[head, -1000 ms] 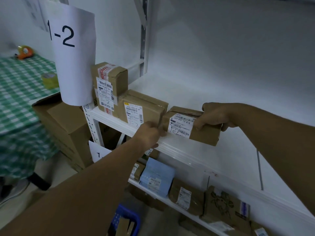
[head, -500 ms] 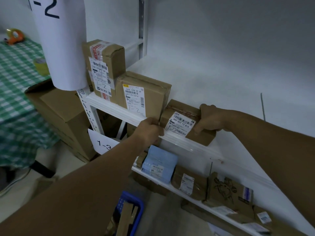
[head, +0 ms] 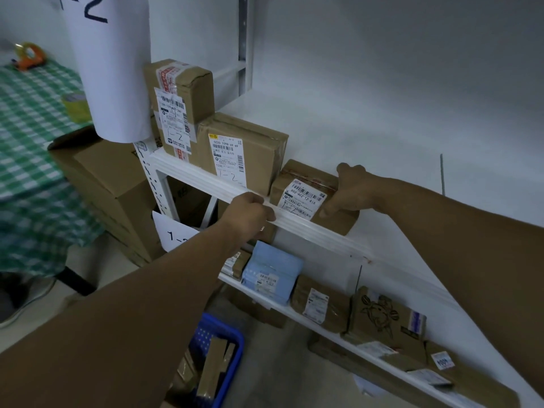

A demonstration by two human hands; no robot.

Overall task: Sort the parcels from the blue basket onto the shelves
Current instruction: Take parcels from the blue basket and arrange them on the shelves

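A small brown parcel (head: pixel 306 198) with a white label marked 1-2 lies on the white shelf (head: pixel 338 240), against a larger box (head: pixel 250 148). My right hand (head: pixel 350 189) grips its right end, fingers over the top and thumb on the front. My left hand (head: pixel 250 213) is curled at the shelf's front rail by the parcel's lower left corner; its fingers are hidden, so its hold is unclear. The blue basket (head: pixel 232 346) stands on the floor below, with several brown parcels (head: pixel 212 369) in it.
A tall taped box (head: pixel 182 98) stands left of the larger box, under a paper sign (head: pixel 112 69) reading 1-2. The lower shelf holds a blue parcel (head: pixel 270 275) and several brown ones. A big carton (head: pixel 112 184) and a green checked table (head: pixel 29 142) are on the left.
The small parcel came down from above the shelf edge and now rests on the shelf beside the larger box. Both hands followed it in; my view dropped lower.
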